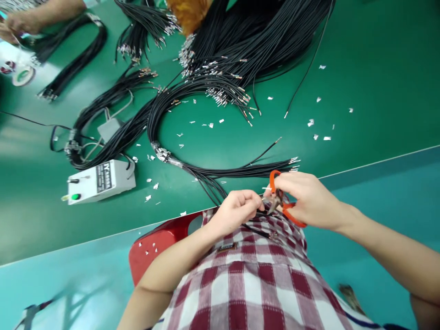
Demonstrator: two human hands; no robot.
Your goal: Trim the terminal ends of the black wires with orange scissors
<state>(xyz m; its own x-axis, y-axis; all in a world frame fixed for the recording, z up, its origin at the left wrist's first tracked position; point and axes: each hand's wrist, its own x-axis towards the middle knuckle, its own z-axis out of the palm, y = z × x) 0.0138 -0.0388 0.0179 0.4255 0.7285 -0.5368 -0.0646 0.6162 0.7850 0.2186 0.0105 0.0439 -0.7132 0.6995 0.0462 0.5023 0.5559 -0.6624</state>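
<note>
My left hand (242, 207) pinches the end of a black cable (258, 230) just past the table's front edge, above my lap. In my right hand (304, 197) is a pair of orange-handled scissors (275, 201), its metal blades beside my left fingertips. Whether the blades touch the cable end, I cannot tell. Behind both hands a bundle of black cables (237, 172) lies along the table, its stripped light tips pointing right. Silvery tape (167, 156) wraps the bundle at its left, where it curves back and away.
A grey-white box (103, 182) with a green button stands on the left. Large piles of black cables (268, 41) lie at the back, and white scraps (311, 123) dot the green table (378, 82). Another person's hand (20, 25) works at the far left. A red stool (151, 250) is below.
</note>
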